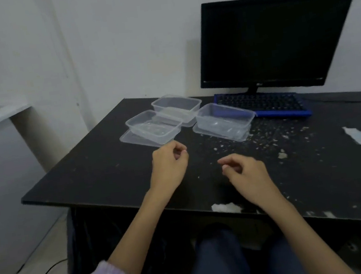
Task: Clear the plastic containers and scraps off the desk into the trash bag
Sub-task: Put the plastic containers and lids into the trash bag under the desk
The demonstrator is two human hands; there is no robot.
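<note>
Three clear plastic containers sit in a cluster at the far middle of the black counter (92, 170), each resting on or beside a flat clear lid: the near-left container (154, 126), the far container (177, 107) just behind it, and the right container (225, 117), which stands just in front of the blue keyboard (262, 104). They look thin-walled, empty and very light, likely springy rather than stiff, so a squeeze at mid-wall would probably buckle them; the rolled rim at a short end seems the surest place to pinch, and they look as if they would nest into one stack. The lids lie flat and may need a fingernail under an edge.

Pale scraps (255, 143) are scattered over the counter to the right of the containers, too fine to pick up singly; sweeping them seems likelier. A larger white strip (360, 136) lies far right, and a white tuft (225, 207) sits at the near edge.

The left hand (170, 163) hovers just near of the near-left container, fingers loosely curled, holding nothing. The right hand (243, 172) hangs over the scraps, likewise loosely curled and empty, apart from every container.

A dark monitor (277, 40) stands behind. No trash bag is in view.
</note>
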